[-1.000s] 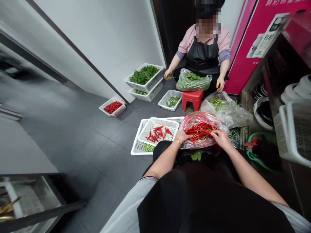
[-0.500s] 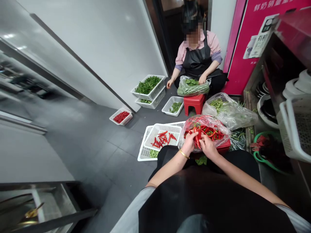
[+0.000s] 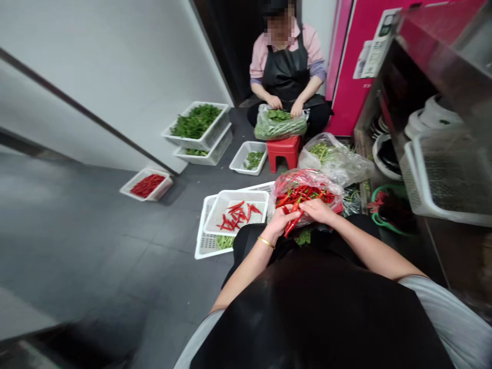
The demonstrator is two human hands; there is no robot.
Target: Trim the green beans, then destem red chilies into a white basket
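In front of my lap, my left hand (image 3: pixel 280 224) is closed around red chili peppers (image 3: pixel 292 220), whose tips point down toward me. My right hand (image 3: pixel 315 209) pinches at the stem end of the same peppers. Both hands are over the near edge of a clear plastic bag (image 3: pixel 335 188) full of red chilies with green stems. Left of my knee sits a white basket (image 3: pixel 214 221) with several loose red chilies (image 3: pixel 235 218) in it. It rests on a larger white basket (image 3: pixel 200 246) that also holds green stalks (image 3: pixel 225 242).
Across from me a person (image 3: pixel 286 66) handles leafy greens in a bag (image 3: pixel 280 128) on a red stool (image 3: pixel 283 149). Stacked baskets of greens (image 3: pixel 198 121) and a basket of red chilies (image 3: pixel 147 185) stand by the wall. A shelf with dishes (image 3: pixel 438 113) borders the right side.
My view has turned, so the scene sits further left. The peppers in my hands have tilted, tips now toward the lower left. The other person's hand has come back to the bag of greens.
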